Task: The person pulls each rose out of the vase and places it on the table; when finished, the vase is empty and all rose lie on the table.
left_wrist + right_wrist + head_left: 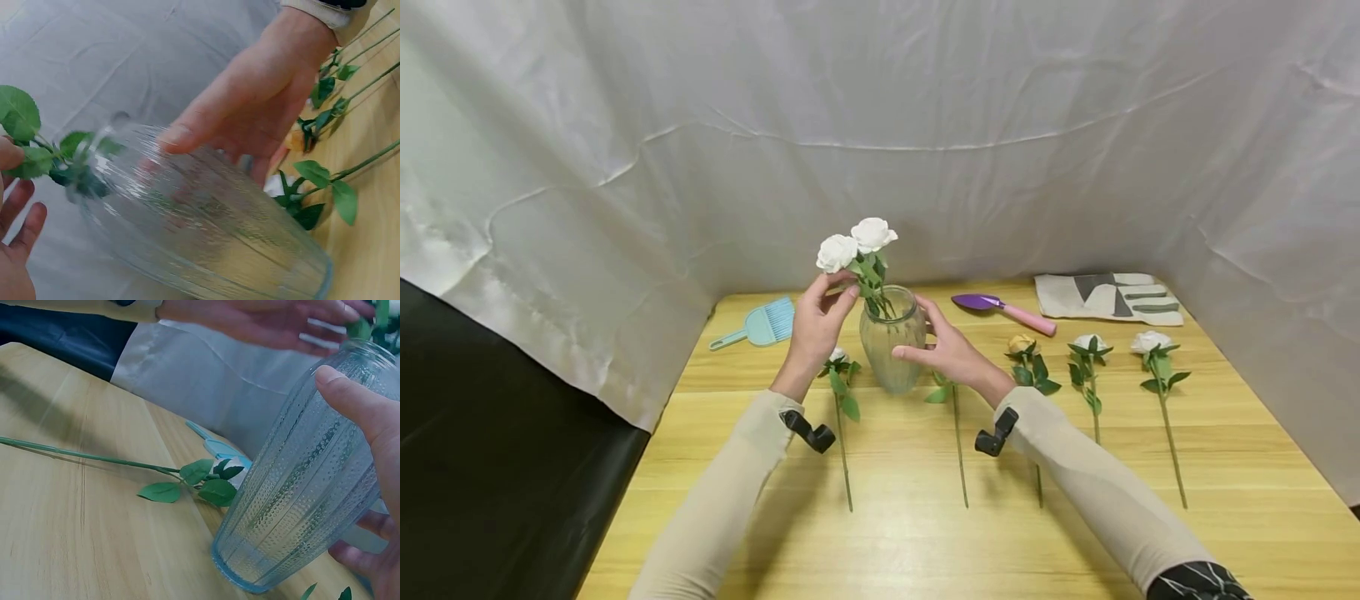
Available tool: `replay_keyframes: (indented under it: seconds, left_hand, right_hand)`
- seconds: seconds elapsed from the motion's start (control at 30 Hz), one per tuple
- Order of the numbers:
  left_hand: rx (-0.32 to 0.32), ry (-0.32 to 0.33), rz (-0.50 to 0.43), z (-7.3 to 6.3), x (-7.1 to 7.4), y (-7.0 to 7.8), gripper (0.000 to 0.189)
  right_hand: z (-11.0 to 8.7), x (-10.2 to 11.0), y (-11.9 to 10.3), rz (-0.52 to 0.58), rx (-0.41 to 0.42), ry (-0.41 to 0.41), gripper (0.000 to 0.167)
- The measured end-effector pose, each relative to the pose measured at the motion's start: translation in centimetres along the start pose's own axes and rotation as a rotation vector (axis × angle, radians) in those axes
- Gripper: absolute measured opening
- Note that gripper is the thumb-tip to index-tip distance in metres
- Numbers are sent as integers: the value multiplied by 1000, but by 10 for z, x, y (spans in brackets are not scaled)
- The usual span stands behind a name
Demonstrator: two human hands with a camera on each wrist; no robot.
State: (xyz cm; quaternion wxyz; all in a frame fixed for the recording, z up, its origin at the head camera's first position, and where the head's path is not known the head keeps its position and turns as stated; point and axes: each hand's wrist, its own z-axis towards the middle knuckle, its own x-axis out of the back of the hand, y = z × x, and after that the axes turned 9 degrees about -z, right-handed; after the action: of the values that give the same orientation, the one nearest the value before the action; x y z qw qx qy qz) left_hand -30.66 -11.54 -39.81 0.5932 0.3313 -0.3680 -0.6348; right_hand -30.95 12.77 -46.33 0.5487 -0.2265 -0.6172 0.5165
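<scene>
Two white roses [854, 245] stand with leafy stems in the mouth of a ribbed clear glass vase [891, 354]. My left hand [817, 320] is beside the blooms at the rim, its thumb and fingertips pinching a white rose at its green leaves [39, 161]. On the vase's other side, my right hand [951, 346] grips the glass, with the thumb across the front and the fingers around the far side. In the right wrist view the vase [294, 481] leans, its base near the wooden table. Glass and leaves partly hide the lower stems.
Single roses lie on the table [895, 533]: a white one [842, 400] at left, a yellow one [1024, 346] and white ones [1152, 343] at right. Behind are a blue dustpan-shaped tool [763, 323], a purple trowel [1000, 310] and work gloves [1108, 298].
</scene>
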Motion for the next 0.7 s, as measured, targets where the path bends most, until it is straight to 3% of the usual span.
replay_keyframes:
  seconds: [0.4, 0.7]
  left_hand:
    - [-200, 157, -129, 15, 6, 35, 20]
    - [-325, 253, -111, 20, 17, 60, 21]
  right_hand:
    - [0, 0, 0, -12, 0, -5, 100]
    - [-2, 0, -1, -10, -12, -3, 100]
